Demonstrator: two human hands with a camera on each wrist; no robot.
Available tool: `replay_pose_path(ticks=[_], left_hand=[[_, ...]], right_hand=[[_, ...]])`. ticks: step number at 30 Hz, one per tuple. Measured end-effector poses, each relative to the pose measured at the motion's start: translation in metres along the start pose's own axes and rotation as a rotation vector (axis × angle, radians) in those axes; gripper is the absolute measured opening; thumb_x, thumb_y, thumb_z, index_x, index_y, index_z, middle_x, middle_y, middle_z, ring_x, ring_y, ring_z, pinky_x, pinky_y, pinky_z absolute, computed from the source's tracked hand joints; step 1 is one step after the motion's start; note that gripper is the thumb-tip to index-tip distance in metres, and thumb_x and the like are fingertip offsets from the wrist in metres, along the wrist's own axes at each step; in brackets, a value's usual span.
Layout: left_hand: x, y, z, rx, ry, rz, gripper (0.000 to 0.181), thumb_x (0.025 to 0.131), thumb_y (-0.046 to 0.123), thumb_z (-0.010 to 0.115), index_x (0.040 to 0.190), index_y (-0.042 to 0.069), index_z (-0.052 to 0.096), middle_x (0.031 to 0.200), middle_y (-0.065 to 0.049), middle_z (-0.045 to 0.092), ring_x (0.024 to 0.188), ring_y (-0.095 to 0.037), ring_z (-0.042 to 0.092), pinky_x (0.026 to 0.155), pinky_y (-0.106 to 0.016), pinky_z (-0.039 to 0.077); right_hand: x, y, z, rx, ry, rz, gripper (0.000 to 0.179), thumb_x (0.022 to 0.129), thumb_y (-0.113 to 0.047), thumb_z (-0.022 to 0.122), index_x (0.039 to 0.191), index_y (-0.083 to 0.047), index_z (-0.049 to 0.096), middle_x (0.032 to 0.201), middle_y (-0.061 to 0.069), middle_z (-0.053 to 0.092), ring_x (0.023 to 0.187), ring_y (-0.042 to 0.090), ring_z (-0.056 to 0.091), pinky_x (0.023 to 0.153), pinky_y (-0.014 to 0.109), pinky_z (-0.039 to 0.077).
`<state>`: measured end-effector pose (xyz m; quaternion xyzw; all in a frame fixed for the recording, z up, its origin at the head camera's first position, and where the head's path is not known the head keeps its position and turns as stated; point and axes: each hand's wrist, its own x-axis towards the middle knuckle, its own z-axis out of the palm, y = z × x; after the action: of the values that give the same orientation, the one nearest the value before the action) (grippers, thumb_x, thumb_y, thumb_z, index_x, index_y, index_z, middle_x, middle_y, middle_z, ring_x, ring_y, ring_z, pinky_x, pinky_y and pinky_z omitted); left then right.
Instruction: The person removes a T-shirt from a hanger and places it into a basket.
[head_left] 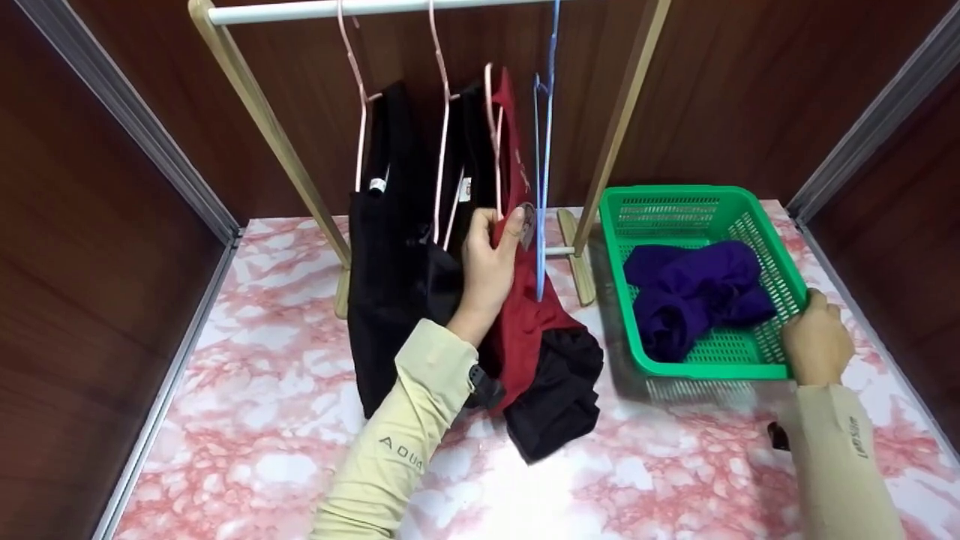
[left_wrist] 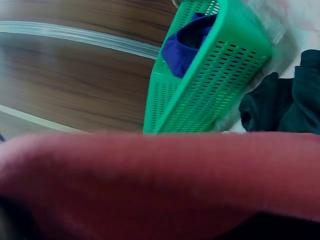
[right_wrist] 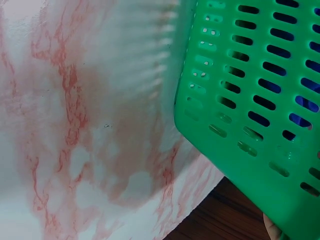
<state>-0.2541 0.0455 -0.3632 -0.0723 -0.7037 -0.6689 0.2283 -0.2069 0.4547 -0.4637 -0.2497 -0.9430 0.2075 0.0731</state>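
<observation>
My left hand (head_left: 487, 259) pinches a red garment (head_left: 525, 319) with black cloth at its lower end, thumb pressed on the red fabric near a pink hanger (head_left: 492, 112). That hanger's hook shows below the rail. A bare blue hanger (head_left: 543, 180) hangs just right of the garment. On the right, my right hand (head_left: 819, 341) grips the near right rim of a green basket (head_left: 709, 370). Crumpled purple cloth (head_left: 697, 289) lies inside. Red fabric (left_wrist: 165, 175) fills the lower left wrist view. The basket's slotted wall (right_wrist: 240, 105) fills much of the right wrist view.
Two black garments (head_left: 382, 285) hang on pink hangers left of the red one. The rack has a white rail (head_left: 285, 10) and wooden legs (head_left: 622, 112). Dark wood panels (head_left: 885, 225) enclose the marbled pink-and-white surface (head_left: 262, 420) on three sides.
</observation>
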Motion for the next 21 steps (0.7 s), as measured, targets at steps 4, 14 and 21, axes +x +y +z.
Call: replay_pose_path(ticks=[4, 14, 21], left_hand=[[-0.005, -0.004, 0.002, -0.026, -0.005, 0.016, 0.021, 0.097, 0.01, 0.052, 0.081, -0.001, 0.044, 0.065, 0.006, 0.036, 0.065, -0.007, 0.039, 0.062, -0.02, 0.033], [-0.021, -0.016, 0.003, 0.059, -0.032, 0.083, 0.018, 0.101, 0.009, 0.043, 0.089, -0.002, 0.051, 0.07, -0.007, 0.048, 0.068, -0.012, 0.045, 0.065, -0.023, 0.04], [-0.026, -0.017, 0.001, 0.06, -0.036, 0.064, 0.018, 0.102, 0.011, 0.042, 0.099, -0.001, 0.055, 0.082, -0.016, 0.059, 0.073, -0.014, 0.05, 0.068, -0.023, 0.042]], right_hand=[[0.0, 0.0, 0.0, -0.005, 0.004, -0.003, 0.053, 0.093, -0.01, 0.028, 0.144, 0.005, 0.03, 0.129, 0.041, 0.042, 0.105, 0.061, 0.047, 0.078, 0.067, 0.04], [0.0, -0.002, -0.002, -0.006, -0.019, -0.001, 0.054, 0.092, -0.009, 0.031, 0.144, 0.006, 0.027, 0.131, 0.042, 0.039, 0.107, 0.061, 0.044, 0.083, 0.068, 0.039], [0.0, 0.0, -0.001, -0.006, -0.03, -0.014, 0.056, 0.091, -0.009, 0.033, 0.145, 0.006, 0.025, 0.131, 0.042, 0.038, 0.109, 0.061, 0.044, 0.085, 0.068, 0.038]])
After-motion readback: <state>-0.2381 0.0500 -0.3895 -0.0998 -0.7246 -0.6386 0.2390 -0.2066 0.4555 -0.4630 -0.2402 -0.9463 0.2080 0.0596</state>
